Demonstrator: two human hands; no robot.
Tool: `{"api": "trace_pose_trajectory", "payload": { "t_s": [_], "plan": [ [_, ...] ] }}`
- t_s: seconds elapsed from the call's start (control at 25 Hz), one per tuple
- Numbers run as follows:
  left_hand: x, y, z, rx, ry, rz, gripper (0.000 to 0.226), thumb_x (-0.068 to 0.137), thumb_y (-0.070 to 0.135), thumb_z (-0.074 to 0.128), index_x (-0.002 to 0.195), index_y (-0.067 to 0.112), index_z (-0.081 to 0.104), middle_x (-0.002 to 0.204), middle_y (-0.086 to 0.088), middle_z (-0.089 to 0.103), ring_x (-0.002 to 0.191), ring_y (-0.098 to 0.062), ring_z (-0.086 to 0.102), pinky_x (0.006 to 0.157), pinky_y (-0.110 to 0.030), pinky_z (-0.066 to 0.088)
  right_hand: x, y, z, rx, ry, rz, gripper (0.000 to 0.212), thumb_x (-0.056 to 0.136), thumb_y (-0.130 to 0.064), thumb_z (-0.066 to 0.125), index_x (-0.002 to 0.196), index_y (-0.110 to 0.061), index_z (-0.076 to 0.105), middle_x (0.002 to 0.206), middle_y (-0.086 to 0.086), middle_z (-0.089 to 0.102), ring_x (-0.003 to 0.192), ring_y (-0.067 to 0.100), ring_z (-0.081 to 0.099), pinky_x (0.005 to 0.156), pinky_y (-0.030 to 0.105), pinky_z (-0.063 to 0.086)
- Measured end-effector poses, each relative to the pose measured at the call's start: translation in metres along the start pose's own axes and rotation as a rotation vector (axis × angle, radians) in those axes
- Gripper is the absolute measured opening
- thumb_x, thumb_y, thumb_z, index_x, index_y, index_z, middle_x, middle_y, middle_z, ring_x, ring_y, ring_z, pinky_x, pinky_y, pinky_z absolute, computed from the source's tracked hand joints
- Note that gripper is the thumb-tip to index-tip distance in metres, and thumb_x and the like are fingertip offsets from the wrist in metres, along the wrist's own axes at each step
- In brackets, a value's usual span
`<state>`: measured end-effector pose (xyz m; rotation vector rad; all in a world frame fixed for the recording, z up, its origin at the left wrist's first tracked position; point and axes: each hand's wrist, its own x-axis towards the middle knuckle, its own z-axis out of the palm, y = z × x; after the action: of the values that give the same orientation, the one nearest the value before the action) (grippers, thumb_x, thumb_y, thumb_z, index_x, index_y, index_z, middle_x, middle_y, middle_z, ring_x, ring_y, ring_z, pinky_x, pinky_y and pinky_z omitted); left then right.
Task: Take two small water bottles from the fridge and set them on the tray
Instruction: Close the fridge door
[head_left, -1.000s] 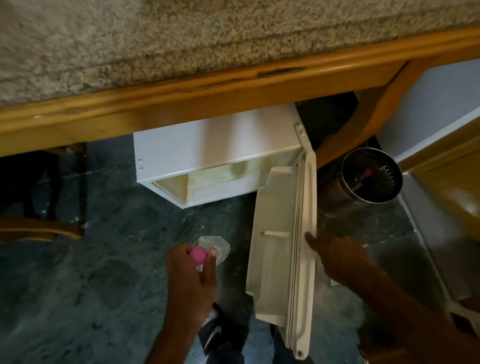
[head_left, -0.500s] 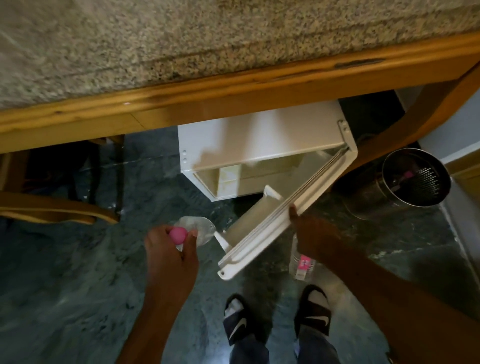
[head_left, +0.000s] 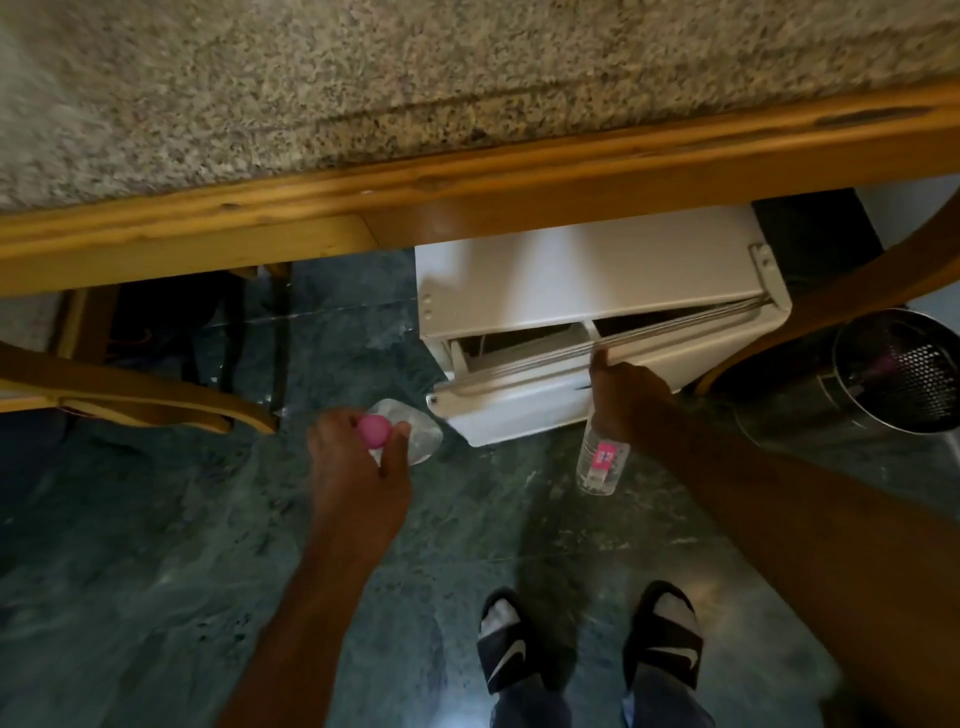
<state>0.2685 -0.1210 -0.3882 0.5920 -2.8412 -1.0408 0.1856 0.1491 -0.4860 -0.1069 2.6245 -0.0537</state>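
Observation:
A small white fridge (head_left: 587, 270) stands under the counter, its door (head_left: 524, 405) nearly closed with a narrow gap left. My left hand (head_left: 358, 467) grips a small clear water bottle with a pink cap (head_left: 410, 436) by its neck, to the left of the door. My right hand (head_left: 628, 395) holds a second small bottle with a pink label (head_left: 602, 460) hanging downward, while its thumb presses on the door's top edge. No tray is in view.
A granite counter (head_left: 415, 78) with a wooden edge (head_left: 467, 192) overhangs the fridge. A wooden chair (head_left: 130, 400) stands at the left, a metal mesh bin (head_left: 893, 374) at the right. My sandalled feet (head_left: 587, 644) stand on the dark green stone floor.
The fridge door has swung from wide open to nearly closed, pushed by my right hand. The view has shifted, with the fridge now further right. Both bottles stay in my hands.

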Motion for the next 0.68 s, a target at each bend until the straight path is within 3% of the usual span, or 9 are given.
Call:
{"api": "trace_pose_trajectory", "payload": {
  "t_s": [0.2, 0.4, 0.52, 0.6, 0.68],
  "plan": [
    [0.007, 0.009, 0.027, -0.083, -0.084, 0.024, 0.03, 0.086, 0.018, 0.066, 0.105, 0.005, 0.046, 0.106, -0.015, 0.047, 0.091, -0.026, 0.05, 0.079, -0.032, 0.039, 0.015, -0.001, -0.017, 0.074, -0.048, 0.019, 0.105, 0.078, -0.026, 0.072, 0.15, -0.013, -0.003, 0.109, 0.023, 0.062, 0.097, 0.038, 0.061, 0.08, 0.047, 0.052],
    [0.011, 0.014, 0.04, -0.09, -0.092, 0.081, 0.029, 0.085, 0.018, 0.068, 0.1, 0.006, 0.047, 0.102, -0.018, 0.049, 0.083, -0.024, 0.048, 0.074, -0.032, 0.038, 0.008, 0.008, -0.008, 0.079, 0.065, -0.029, 0.112, 0.076, -0.022, 0.074, 0.15, -0.022, -0.01, 0.093, 0.022, 0.066, 0.076, 0.035, 0.065, 0.07, 0.046, 0.054],
    [0.01, 0.024, 0.043, -0.078, -0.1, 0.128, 0.028, 0.084, 0.014, 0.068, 0.1, 0.005, 0.047, 0.1, -0.017, 0.048, 0.082, -0.022, 0.046, 0.072, -0.028, 0.034, 0.001, 0.009, -0.01, 0.083, 0.055, -0.07, 0.112, 0.077, -0.018, 0.072, 0.149, -0.022, -0.013, 0.092, 0.022, 0.067, 0.074, 0.034, 0.064, 0.07, 0.047, 0.057],
    [0.009, 0.039, 0.041, -0.069, -0.125, 0.158, 0.027, 0.085, 0.014, 0.067, 0.099, 0.005, 0.047, 0.097, -0.014, 0.047, 0.081, -0.021, 0.045, 0.068, -0.022, 0.029, -0.012, 0.01, -0.023, 0.095, 0.024, -0.071, 0.107, 0.078, -0.016, 0.07, 0.15, -0.023, -0.009, 0.097, 0.021, 0.066, 0.081, 0.034, 0.064, 0.073, 0.048, 0.057],
    [0.007, 0.055, 0.034, -0.057, -0.171, 0.176, 0.025, 0.086, 0.017, 0.066, 0.099, 0.007, 0.046, 0.095, -0.01, 0.047, 0.079, -0.02, 0.045, 0.066, -0.021, 0.03, -0.031, 0.008, -0.041, 0.093, 0.007, -0.073, 0.093, 0.077, -0.017, 0.069, 0.15, -0.02, 0.011, 0.104, 0.016, 0.065, 0.091, 0.033, 0.064, 0.079, 0.045, 0.055]
  ]
}}
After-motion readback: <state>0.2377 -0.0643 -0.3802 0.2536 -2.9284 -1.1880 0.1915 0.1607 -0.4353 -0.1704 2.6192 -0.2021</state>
